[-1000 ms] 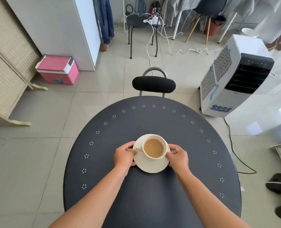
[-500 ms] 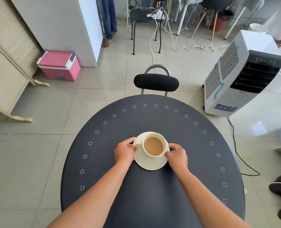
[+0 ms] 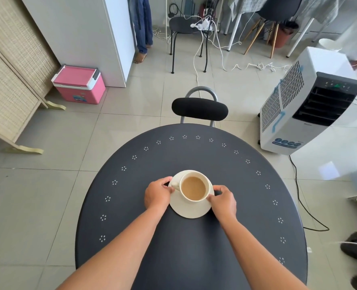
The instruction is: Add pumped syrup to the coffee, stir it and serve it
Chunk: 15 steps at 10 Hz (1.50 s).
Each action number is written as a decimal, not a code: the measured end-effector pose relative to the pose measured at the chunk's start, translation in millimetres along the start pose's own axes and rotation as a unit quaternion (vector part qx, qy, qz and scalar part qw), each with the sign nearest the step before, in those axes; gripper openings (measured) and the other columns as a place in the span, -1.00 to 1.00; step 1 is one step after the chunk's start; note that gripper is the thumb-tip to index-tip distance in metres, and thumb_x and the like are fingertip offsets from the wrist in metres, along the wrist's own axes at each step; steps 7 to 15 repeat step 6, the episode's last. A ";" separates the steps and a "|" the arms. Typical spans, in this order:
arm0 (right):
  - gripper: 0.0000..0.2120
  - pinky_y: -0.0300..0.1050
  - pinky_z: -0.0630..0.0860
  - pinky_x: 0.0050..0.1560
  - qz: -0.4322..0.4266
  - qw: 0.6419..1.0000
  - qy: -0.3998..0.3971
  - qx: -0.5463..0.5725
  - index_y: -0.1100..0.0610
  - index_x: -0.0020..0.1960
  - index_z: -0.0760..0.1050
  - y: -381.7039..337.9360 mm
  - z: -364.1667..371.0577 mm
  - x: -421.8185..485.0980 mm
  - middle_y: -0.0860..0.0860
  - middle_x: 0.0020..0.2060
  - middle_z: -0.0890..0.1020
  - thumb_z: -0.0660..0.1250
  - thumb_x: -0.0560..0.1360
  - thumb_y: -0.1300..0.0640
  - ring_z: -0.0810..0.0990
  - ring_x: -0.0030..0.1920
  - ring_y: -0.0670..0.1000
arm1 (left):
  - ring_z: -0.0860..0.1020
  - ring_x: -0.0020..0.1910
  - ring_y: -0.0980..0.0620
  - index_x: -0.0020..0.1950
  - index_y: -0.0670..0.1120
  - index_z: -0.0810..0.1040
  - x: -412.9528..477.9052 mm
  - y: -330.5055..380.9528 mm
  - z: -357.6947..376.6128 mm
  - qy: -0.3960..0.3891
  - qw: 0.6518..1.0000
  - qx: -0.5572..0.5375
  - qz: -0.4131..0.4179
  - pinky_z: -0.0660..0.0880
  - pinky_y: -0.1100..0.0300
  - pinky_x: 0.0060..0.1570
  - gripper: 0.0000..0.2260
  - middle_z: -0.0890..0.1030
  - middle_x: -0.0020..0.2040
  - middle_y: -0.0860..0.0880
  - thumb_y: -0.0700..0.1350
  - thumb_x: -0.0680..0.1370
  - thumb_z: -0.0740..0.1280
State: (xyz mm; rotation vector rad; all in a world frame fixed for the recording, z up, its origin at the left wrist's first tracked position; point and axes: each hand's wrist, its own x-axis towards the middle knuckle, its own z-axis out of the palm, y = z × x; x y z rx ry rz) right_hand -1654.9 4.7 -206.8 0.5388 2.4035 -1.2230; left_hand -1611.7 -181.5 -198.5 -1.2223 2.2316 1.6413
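A cream cup full of milky coffee stands on a cream saucer near the middle of a round dark table. The cup's handle points left. My left hand grips the saucer's left rim beside the handle. My right hand grips the saucer's right rim, with the fingertips near the cup's side. I cannot tell whether the saucer rests on the table or is just above it. No syrup pump or spoon is in view.
A black-backed chair stands at the table's far edge. A white air cooler with a black cable is at the right. A pink cooler box, a woven screen, another chair with cables and a person's legs are farther back.
The cup and saucer, held by both hands, have shifted slightly toward the table's far side. The grip of both hands is the same.
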 end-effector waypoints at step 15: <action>-0.63 -0.08 0.55 -0.14 -0.044 0.997 -0.055 0.027 0.04 0.31 0.47 5.6 -34.4 -15.9 -0.07 -0.25 0.59 0.29 0.51 0.14 0.57 -0.23 -0.06 | 0.50 0.15 -0.01 0.43 0.07 0.50 -7.0 -27.8 -10.4 0.050 0.987 0.134 0.070 0.45 0.11 0.09 -0.63 0.50 0.18 -0.01 -0.10 0.61 0.29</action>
